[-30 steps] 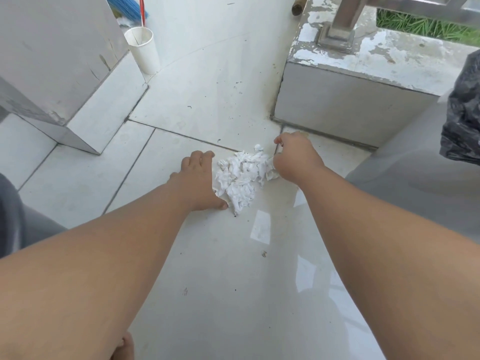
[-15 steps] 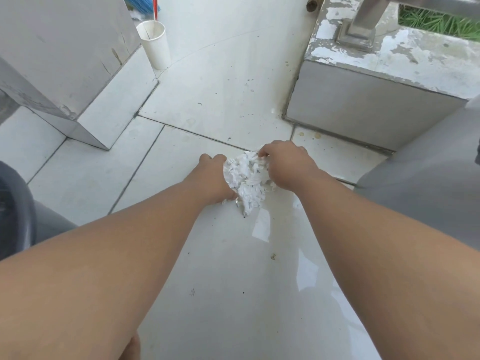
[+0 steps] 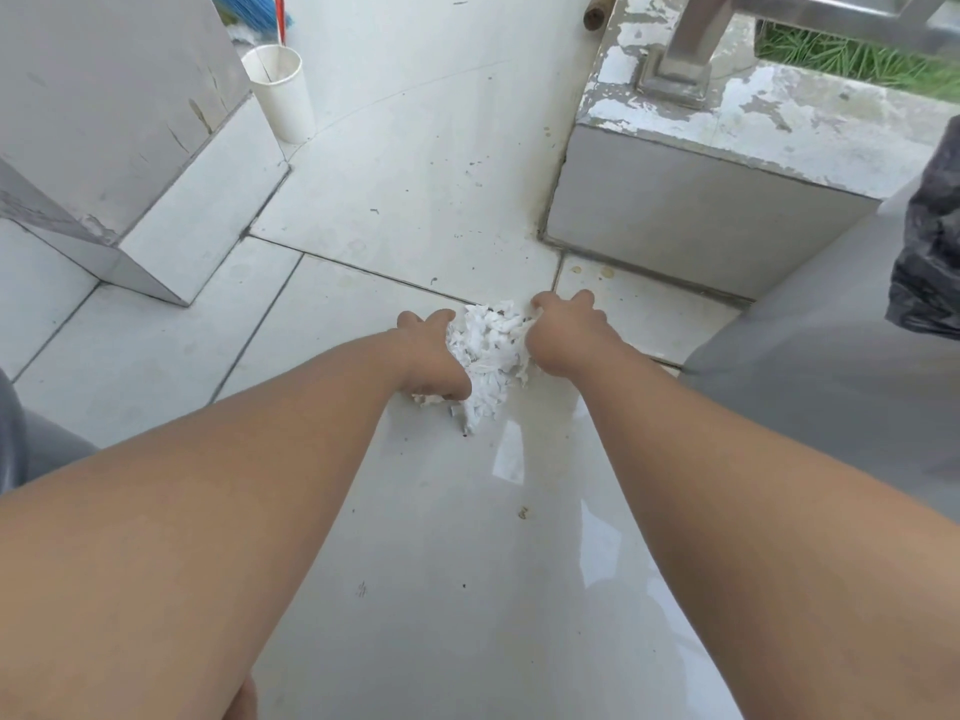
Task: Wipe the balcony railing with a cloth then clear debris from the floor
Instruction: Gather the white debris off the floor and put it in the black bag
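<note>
Both hands: your left hand (image 3: 431, 356) and right hand (image 3: 563, 335) are squeezing the paper scraps (image 3: 491, 356) between them, low on the floor (image 3: 415, 200).
Left fingers: you are curling them round the heap's left side, thumb lying at its near edge.
Right fingers: you are curling them over the heap's right and far side; the tips are hiding from view.
Paper scraps: white shredded heap is lying on the tile by a grout line, touching both hands.
Paper cup (image 3: 278, 93): standing upright beside the grey pillar (image 3: 104, 96), well apart from the heap.
Railing post (image 3: 680, 49): sitting on the peeling concrete ledge (image 3: 727, 148).
Black bag (image 3: 930, 262): showing at the right edge.
Broom (image 3: 249, 10): blue bristles are poking in behind the cup.
</note>
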